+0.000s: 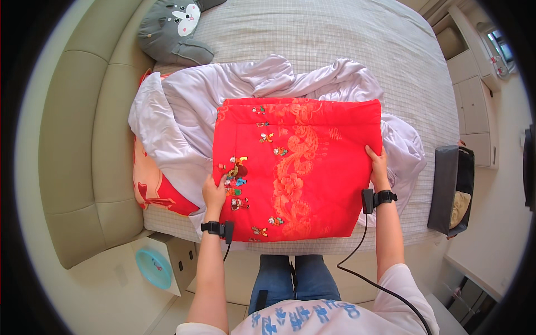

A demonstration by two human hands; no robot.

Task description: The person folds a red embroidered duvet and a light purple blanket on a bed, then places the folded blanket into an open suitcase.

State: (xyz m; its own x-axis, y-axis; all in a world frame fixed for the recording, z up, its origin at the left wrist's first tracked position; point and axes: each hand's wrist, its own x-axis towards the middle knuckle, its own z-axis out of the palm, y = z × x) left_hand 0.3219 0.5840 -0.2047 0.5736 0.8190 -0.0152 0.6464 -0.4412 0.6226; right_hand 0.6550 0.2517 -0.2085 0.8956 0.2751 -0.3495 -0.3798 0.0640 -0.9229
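Note:
A folded red quilt (329, 167) with orange flowers and small cartoon figures spans the space between my hands, above the near edge of the bed. My left hand (214, 192) grips its left side, thumb on top and the other fingers hidden beneath. On the opposite side my right hand (378, 166) holds the right edge, its thumb also on the upper face. Behind and around the quilt lies a rumpled pale lilac blanket (184, 106). Each wrist wears a black strap with a small device and a cable.
A padded headboard (78, 151) stands at the left, with a red and peach pillow (153, 178) against it. A grey plush dog (167, 33) lies at the far left. The checked bedsheet (335, 33) stretches behind. A grey fabric box (445, 187) sits right; a nightstand (176, 257) bears a turquoise basin (146, 274).

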